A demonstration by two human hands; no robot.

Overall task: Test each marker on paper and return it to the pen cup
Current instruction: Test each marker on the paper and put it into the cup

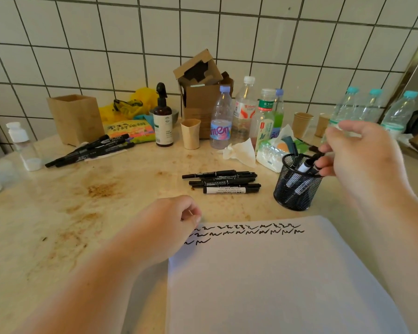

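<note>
A white sheet of paper lies in front of me, with rows of black squiggles along its top edge. My left hand rests in a loose fist on the paper's top-left corner. My right hand hovers over the black mesh pen cup and pinches a black-and-white marker that leans tilted inside the cup's rim. Other markers stand in the cup. A pile of several black markers lies on the counter left of the cup. Another bunch of black markers lies at the far left.
Along the tiled wall stand a wooden box, a brown pump bottle, a paper cup, a cardboard box and several plastic bottles. Crumpled tissue and a wipes pack lie behind the cup.
</note>
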